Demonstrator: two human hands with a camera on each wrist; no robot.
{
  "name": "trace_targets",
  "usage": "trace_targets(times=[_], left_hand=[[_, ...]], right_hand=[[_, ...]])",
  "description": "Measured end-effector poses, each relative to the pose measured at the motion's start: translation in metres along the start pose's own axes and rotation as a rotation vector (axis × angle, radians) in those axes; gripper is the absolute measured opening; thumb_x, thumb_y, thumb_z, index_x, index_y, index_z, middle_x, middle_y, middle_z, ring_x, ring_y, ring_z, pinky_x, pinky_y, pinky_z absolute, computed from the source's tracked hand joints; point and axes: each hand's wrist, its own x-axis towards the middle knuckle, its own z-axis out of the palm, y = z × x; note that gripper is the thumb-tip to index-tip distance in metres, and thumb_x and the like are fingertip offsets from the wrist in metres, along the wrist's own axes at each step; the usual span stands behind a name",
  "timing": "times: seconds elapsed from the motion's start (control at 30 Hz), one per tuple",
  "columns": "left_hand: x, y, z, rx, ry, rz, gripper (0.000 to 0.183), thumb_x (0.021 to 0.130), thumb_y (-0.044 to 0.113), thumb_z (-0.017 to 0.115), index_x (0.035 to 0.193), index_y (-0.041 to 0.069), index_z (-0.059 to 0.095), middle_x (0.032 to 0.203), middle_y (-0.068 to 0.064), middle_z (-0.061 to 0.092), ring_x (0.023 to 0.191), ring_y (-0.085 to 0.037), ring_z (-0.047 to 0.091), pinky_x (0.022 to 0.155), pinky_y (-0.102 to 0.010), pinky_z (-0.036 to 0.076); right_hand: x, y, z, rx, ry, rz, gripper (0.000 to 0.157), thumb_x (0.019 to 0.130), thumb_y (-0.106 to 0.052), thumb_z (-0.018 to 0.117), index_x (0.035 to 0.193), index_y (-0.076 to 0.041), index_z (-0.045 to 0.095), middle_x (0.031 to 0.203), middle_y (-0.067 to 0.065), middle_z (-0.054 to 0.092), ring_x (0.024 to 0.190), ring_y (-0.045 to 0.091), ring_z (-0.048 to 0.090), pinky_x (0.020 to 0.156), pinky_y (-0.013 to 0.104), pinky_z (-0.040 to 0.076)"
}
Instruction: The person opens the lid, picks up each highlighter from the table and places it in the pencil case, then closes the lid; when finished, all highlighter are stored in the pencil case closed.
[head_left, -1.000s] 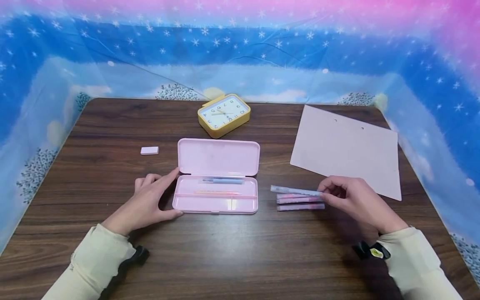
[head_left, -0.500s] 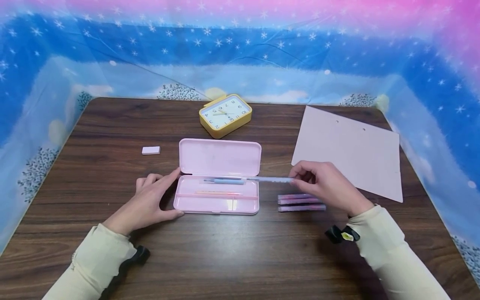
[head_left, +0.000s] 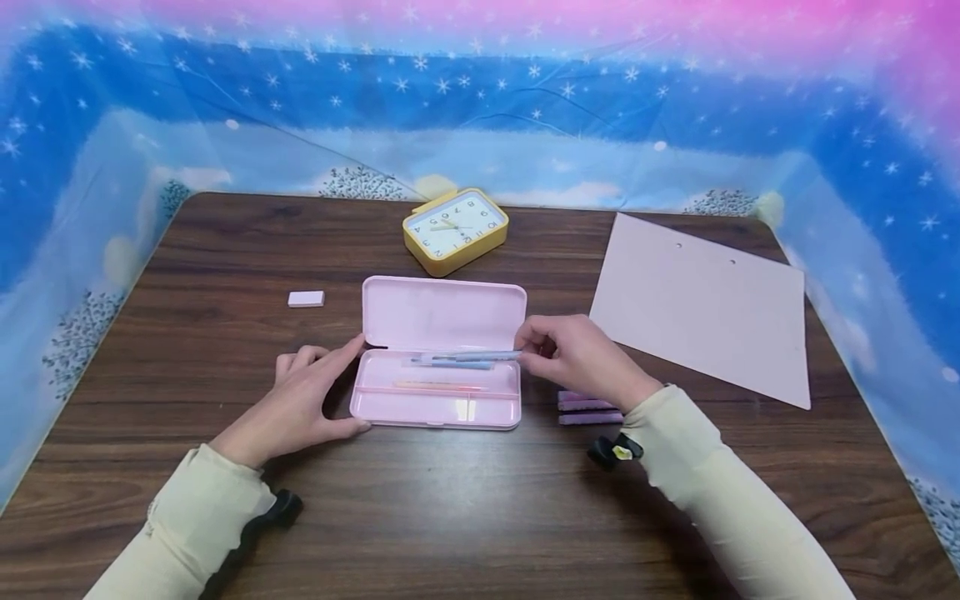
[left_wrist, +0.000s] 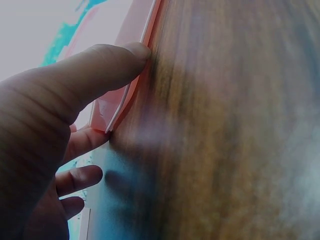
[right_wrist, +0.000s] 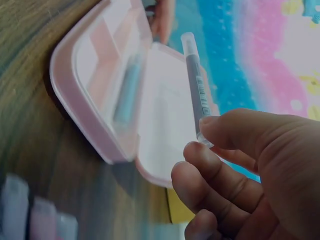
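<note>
A pink pencil case [head_left: 435, 410] lies open on the table, its lid [head_left: 442, 312] tilted back. My left hand [head_left: 296, 408] holds the case's left end, thumb at the front corner and index finger near the hinge; the left wrist view shows the thumb [left_wrist: 107, 67] against its side. Between thumb and fingers, my right hand [head_left: 577, 354] pinches one end of a pale blue-grey pen [right_wrist: 196, 82] with a clear cap. It hangs over the rear compartment, above a blue pen [head_left: 461, 365] lying there. An orange-pink pen [head_left: 435, 385] lies nearer the divider.
Several pink-purple pens [head_left: 588, 418] lie right of the case, partly hidden by the right wrist. Behind the case stands a yellow clock [head_left: 456, 237]. A white eraser [head_left: 306, 299] lies at the left, a pale board [head_left: 705, 317] at the right. Patterned cloth surrounds the table.
My right hand has carried the pale blue-grey pen leftward from beside the pink-purple pens to over the case's rear compartment. My left hand has stayed on the case.
</note>
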Motion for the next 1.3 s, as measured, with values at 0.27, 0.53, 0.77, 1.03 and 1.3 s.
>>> trace_targets(times=[0.27, 0.53, 0.77, 1.03, 1.3], left_hand=[[0.001, 0.001, -0.001, 0.001, 0.002, 0.003, 0.104, 0.073, 0.036, 0.086, 0.155, 0.009, 0.029, 0.145, -0.011, 0.052, 0.114, -0.028, 0.042, 0.086, -0.044, 0.02], [0.001, 0.002, -0.001, -0.002, 0.0, -0.009, 0.104, 0.073, 0.035, 0.086, 0.155, 0.01, 0.029, 0.146, -0.011, 0.052, 0.118, -0.031, 0.039, 0.088, -0.045, 0.02], [-0.001, 0.004, -0.002, 0.011, 0.002, -0.002, 0.099, 0.075, 0.037, 0.085, 0.154, 0.008, 0.032, 0.145, -0.012, 0.053, 0.124, -0.033, 0.039, 0.088, -0.046, 0.021], [-0.002, 0.006, -0.001, 0.043, 0.042, 0.04, 0.084, 0.078, 0.047, 0.079, 0.145, 0.008, 0.047, 0.138, -0.012, 0.056, 0.125, -0.033, 0.039, 0.088, -0.047, 0.022], [0.0, 0.008, -0.005, 0.059, 0.027, 0.051, 0.082, 0.078, 0.047, 0.079, 0.142, 0.005, 0.05, 0.135, -0.014, 0.056, 0.118, -0.031, 0.045, 0.085, -0.04, 0.027]], right_hand=[[0.014, -0.004, 0.022, -0.066, -0.053, 0.008, 0.004, 0.091, -0.019, 0.068, 0.094, -0.017, 0.066, 0.078, -0.006, 0.062, 0.071, 0.011, 0.055, 0.067, 0.027, 0.047], [0.018, -0.004, 0.033, -0.093, -0.075, 0.005, 0.004, 0.09, -0.02, 0.07, 0.09, -0.019, 0.066, 0.075, -0.007, 0.061, 0.068, 0.009, 0.054, 0.065, 0.025, 0.046], [0.018, -0.005, 0.035, -0.088, -0.09, 0.034, 0.005, 0.09, -0.02, 0.071, 0.091, -0.019, 0.067, 0.077, -0.006, 0.062, 0.071, 0.01, 0.055, 0.067, 0.026, 0.046], [0.018, -0.006, 0.035, -0.08, -0.09, 0.041, 0.005, 0.089, -0.02, 0.072, 0.092, -0.019, 0.068, 0.076, -0.006, 0.063, 0.071, 0.011, 0.055, 0.068, 0.026, 0.046], [0.017, -0.005, 0.035, -0.079, -0.097, 0.023, 0.003, 0.091, -0.017, 0.069, 0.093, -0.017, 0.07, 0.077, -0.006, 0.063, 0.072, 0.01, 0.056, 0.069, 0.026, 0.047]])
